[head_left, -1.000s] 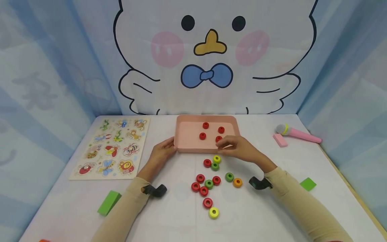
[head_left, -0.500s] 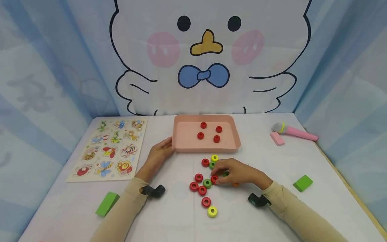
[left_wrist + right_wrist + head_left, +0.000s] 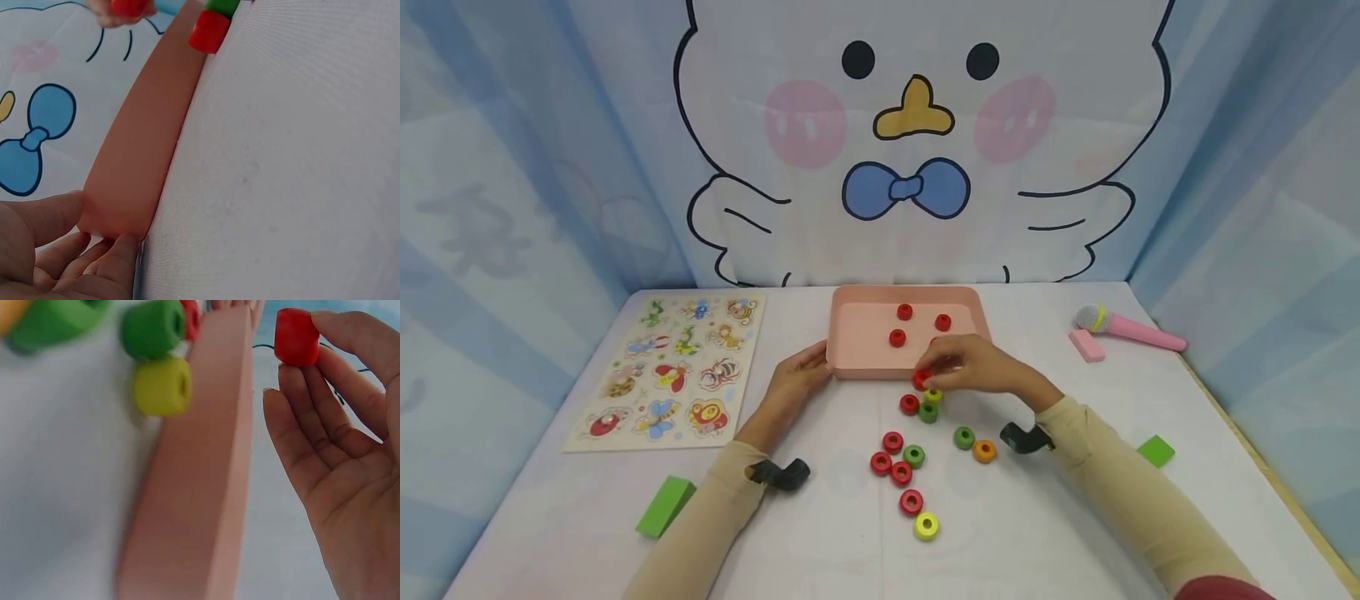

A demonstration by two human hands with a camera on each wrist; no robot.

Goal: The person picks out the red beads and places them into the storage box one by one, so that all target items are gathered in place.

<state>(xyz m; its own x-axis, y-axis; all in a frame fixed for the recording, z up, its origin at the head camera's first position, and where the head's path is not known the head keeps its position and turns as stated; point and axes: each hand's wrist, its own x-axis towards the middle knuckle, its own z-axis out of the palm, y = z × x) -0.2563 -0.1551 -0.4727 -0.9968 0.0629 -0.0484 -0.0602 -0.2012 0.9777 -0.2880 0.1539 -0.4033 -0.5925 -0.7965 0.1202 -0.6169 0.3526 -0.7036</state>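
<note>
My right hand [image 3: 973,364] pinches a red bead [image 3: 297,337] between thumb and fingers, just above the front rim of the pink tray [image 3: 857,374]. Several red beads lie spread in the tray, one partly hidden by this hand. My left hand [image 3: 793,381] holds the tray's left front corner. In the left wrist view its thumb is at the rim and its other fingers lie lower against the corner. On the table before the tray lie loose beads: red [image 3: 912,502], green [image 3: 964,437], yellow [image 3: 927,526] and orange [image 3: 984,451].
An insect picture board [image 3: 670,371] lies at left. A pink toy microphone [image 3: 1138,331] and a pink block [image 3: 1086,345] are at right. One green block [image 3: 666,507] lies beside the left forearm, another green block [image 3: 1156,451] beyond the right forearm. A printed curtain stands behind the table.
My right hand went from the tray down to the loose beads, took a red one and carried it back up to the tray's front edge. The left hand stayed at the tray corner.
</note>
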